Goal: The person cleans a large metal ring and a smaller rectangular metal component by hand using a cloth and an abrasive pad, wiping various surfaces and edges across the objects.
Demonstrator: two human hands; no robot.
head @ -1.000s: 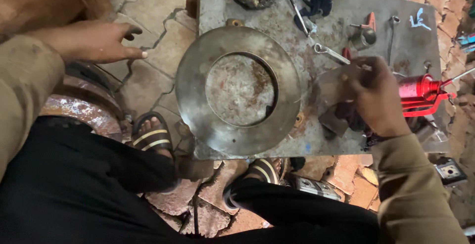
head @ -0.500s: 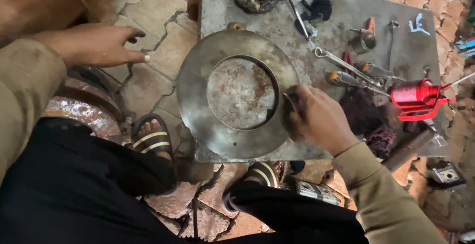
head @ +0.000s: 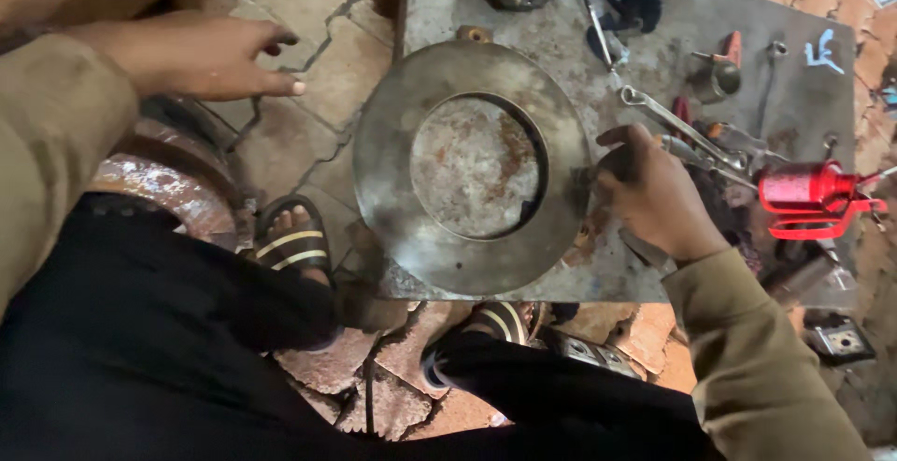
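Steel disc [head: 472, 167] just left of right-hand grip [head: 654, 195]

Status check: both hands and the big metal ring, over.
Right hand closed around a small dark part at the metal ring edge. Left hand open, off the steel plate. Wrenches beside right hand.

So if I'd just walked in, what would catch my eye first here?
Most likely the big round metal disc with its rusty centre, lying on the grey worktop. Next, the bright red oil can at the right among scattered wrenches. The right hand sits closed at the disc's right edge; the left hand hovers over the paved floor.
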